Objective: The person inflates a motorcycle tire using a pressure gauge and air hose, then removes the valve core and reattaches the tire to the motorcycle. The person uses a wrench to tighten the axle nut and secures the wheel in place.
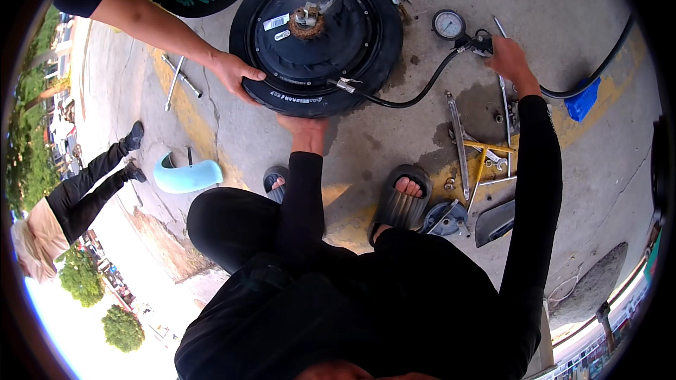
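Note:
My right hand [510, 62] grips a tire inflator handle [479, 43] with a round gauge [448, 24] beside it. A black hose [408, 102] runs from it to a silver chuck [345, 84] at the tire of a black wheel with a hub motor [313, 46]. My left hand [303, 127] is against the wheel's near edge, its fingers hidden under the tire. Another person's hand [239, 77] holds the tire's left edge. A metal rod leans on the hub's rusty axle.
Wrenches [496, 162], metal bars, a round grey part [443, 219] and a blue plastic piece [581, 98] lie right. A light blue fender [186, 176] and cross wrench [176, 81] lie left. Another person [84, 200] stands farther left. My sandalled feet are below the wheel.

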A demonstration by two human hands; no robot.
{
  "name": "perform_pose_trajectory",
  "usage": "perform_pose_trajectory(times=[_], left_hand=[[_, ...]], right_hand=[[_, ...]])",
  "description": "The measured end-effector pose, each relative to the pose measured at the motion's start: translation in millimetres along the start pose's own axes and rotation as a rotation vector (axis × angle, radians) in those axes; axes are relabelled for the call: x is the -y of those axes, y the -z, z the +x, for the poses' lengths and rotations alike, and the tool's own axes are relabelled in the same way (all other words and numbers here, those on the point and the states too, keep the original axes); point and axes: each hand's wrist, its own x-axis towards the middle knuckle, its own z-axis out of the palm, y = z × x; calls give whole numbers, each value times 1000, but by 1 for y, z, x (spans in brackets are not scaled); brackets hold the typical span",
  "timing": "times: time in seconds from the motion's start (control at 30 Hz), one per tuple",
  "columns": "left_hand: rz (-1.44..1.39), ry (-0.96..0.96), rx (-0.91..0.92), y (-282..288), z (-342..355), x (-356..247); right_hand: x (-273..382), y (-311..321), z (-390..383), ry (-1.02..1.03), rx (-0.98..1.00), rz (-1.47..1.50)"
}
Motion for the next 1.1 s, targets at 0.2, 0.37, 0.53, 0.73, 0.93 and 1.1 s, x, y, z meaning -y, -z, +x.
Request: perform_pose_trajectory(times=[0.2,0.37,0.53,0.73,0.93,1.1], left_hand=[[-6,5,27,1,1,0],[26,-9,96,7,4,1],[8,-13,38,-1,0,0],[-21,15,34,-12,-4,-7],[14,-84,97,-18,-27,-20],[352,-25,133,-28,-19,-48]], right_hand=[[-4,-3,3,3,9,28],[2,3,2,-28,39,6],[6,6,1,-58,47,17],[3,2,1,-54,18,-5],[4,0,0,-52,3,-7],[12,2,1,-44,7,16]])
